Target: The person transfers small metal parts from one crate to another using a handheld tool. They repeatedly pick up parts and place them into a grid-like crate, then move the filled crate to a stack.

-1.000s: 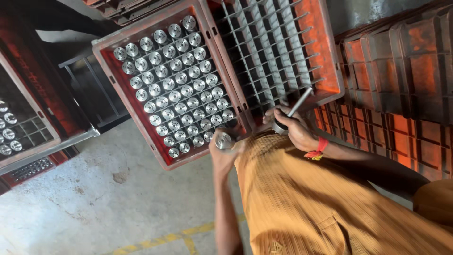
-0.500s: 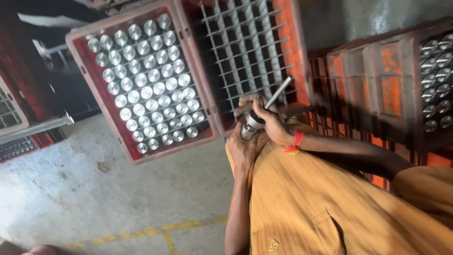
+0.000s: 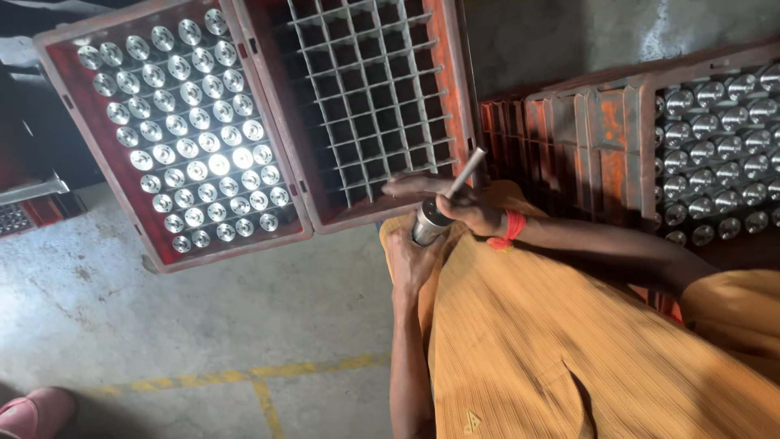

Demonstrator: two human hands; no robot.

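Metal cylinder upright in my left hand grip, closed around it, thin metal rod pinched in my right hand, empty gridded crate just beyond.

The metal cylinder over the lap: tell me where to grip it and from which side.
Grip the metal cylinder round its smooth lower body, coming from below, as the left hand does. It stands nearly upright, and its top end is taken up by the thin rod that the right hand holds, so the upper end is probably best left free.

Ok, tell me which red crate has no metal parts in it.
The middle crate, nearest the hands: its grid cells are bare, while the crate on its left and the far crate hold shiny cylinders.
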